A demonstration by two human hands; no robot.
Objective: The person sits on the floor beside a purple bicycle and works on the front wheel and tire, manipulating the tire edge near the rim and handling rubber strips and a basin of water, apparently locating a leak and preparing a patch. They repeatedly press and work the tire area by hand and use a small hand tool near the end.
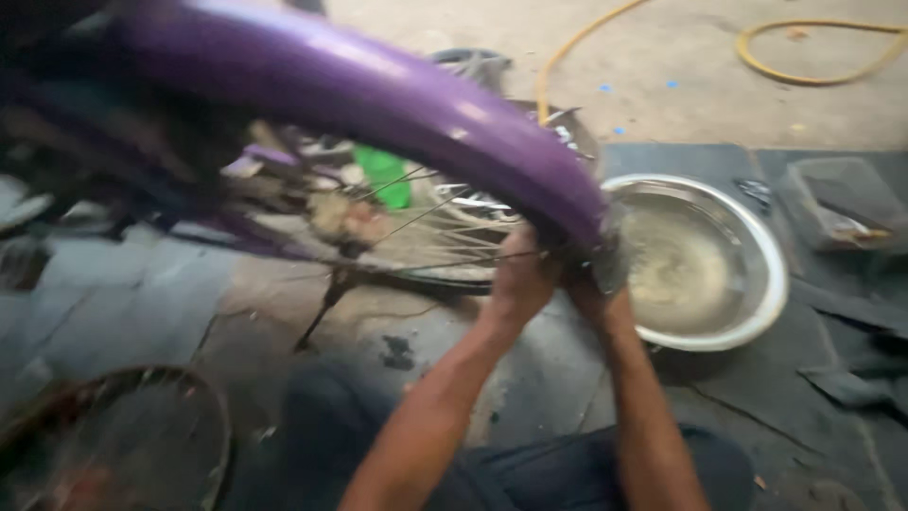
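**Both hands on the purple wheel rim**

Person sits on the floor, 2 bare forearms reaching up to a purple wheel rim [378, 95] that arcs across the top left of view, blurred. Left hand [518, 284] is curled shut round the rim's lower edge, fingers wrapped over it by the thin spokes [445, 241]. Right hand [594, 279] sits just beside it, touching the same edge w/ a grey rag-like scrap [613, 255] against the rim; looks closed on it, but blur hides the fingers, so can't tell for sure.

Just right of the hands, a wide steel basin [747, 312] rests on the floor w/ murky water inside. Behind the spokes, a green bottle-like thing [386, 175], too blurred to name. Another spoked wheel [142, 426] lies at bottom left. A yellow hose [813, 57] loops over the concrete floor at the far top right, well apart. A dark tray [837, 203] sits right of the basin on black matting.
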